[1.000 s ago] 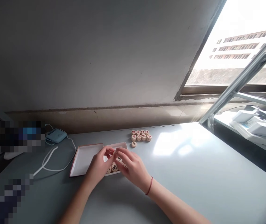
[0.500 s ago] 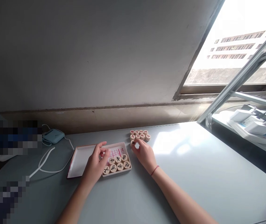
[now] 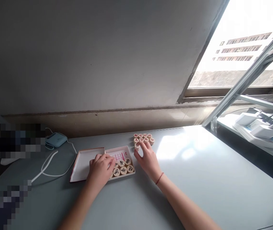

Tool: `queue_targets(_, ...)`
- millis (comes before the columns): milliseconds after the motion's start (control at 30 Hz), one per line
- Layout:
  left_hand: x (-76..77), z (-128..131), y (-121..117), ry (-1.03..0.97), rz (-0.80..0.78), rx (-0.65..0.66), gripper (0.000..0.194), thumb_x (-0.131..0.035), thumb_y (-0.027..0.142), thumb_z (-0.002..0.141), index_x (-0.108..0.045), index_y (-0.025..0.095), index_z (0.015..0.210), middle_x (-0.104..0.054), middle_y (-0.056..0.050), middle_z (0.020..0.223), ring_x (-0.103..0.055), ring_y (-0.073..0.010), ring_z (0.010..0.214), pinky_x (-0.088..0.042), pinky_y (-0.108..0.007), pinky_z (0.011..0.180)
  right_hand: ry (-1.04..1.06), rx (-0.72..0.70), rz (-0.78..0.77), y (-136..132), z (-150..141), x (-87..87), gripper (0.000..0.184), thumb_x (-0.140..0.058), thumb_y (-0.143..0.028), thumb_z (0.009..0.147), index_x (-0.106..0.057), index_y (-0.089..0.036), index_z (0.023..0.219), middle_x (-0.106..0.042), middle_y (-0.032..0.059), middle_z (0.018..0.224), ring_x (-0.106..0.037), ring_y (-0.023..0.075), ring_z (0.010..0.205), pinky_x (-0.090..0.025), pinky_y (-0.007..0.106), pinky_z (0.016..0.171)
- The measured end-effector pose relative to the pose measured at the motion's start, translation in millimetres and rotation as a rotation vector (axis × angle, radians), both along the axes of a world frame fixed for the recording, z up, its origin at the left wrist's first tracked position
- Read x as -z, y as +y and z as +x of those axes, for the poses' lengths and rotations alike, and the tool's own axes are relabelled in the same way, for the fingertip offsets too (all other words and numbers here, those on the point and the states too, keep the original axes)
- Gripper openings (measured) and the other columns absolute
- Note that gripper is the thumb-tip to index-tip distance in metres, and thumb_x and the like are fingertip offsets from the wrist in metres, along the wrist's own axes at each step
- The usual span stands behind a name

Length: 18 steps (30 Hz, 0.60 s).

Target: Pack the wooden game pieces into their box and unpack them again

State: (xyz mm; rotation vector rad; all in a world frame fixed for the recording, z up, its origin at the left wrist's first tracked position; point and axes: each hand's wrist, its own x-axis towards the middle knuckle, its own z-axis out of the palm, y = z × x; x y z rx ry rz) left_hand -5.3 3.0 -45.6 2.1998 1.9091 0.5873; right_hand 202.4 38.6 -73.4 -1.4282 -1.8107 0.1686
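A shallow white box [image 3: 133, 172] holds several round wooden xiangqi pieces [image 3: 123, 170] with black characters, lying in two rows at its near side. My left hand [image 3: 100, 167] reaches over the box's left part, its fingers and thumb closed at the leftmost piece of the upper row [image 3: 116, 165], which they partly cover. My right hand [image 3: 148, 159] is just right of a short stack of pieces [image 3: 136, 146], thumb and fingers apart, with a black-marked piece on top. Behind it, red-marked xiangqi pieces [image 3: 141, 140] stand in two rows.
The white-lined box lid [image 3: 82, 164] lies left of the box. Farther left are a light blue device [image 3: 56, 140] and a white cable [image 3: 47, 174] on the grey table [image 3: 198, 191]. A metal-framed shelf [image 3: 253, 127] with white adapters stands at the right, beside a window.
My right hand has gone from the box to the stack, placed a black-marked piece there and loosened its fingers. My left hand first drew back, then lowered to the pieces in the box.
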Motion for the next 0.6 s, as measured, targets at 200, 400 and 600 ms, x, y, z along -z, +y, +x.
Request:
queue_targets(200,-1.6,4.2,-3.7,0.014,-0.052,0.021,0.02,-0.049,0.032,0.087,-0.066,0.025,0.08,-0.072,-0.002,0.09,-0.057,-0.0251,0.092,-0.038,-0.037,0.077,-0.005,-0.134,-0.029,-12.3,-13.2,-8.0,0.019,-0.047,-0.023,0.087,-0.055,-0.02,0.104,-0.06,0.0069,0.098,-0.059,0.0161,0.068,-0.048,0.028,0.06)
queue_targets(400,-9.8,7.1,-2.0,-0.207,0.053,0.013,0.017,-0.049,0.036,0.085,-0.06,0.024,0.085,-0.069,-0.002,0.082,-0.062,-0.0212,0.082,-0.042,-0.033,0.077,0.035,-0.295,0.068,-18.2,-16.0,-16.8,0.019,-0.052,-0.018,0.084,-0.056,-0.021,0.102,-0.06,0.0085,0.1,-0.061,0.0187,0.082,-0.051,0.029,0.07)
queue_targets(600,-17.7,17.6,-8.4,-0.565,-0.063,0.046,0.027,-0.049,0.048,0.086,-0.058,0.023,0.09,-0.068,0.0,0.08,-0.063,-0.0163,0.073,-0.049,-0.025,0.066,0.052,-0.499,0.227,-29.9,-29.9,-24.4,0.02,-0.053,-0.017,0.086,-0.054,-0.022,0.105,-0.065,0.008,0.1,-0.06,0.0181,0.084,-0.052,0.031,0.074)
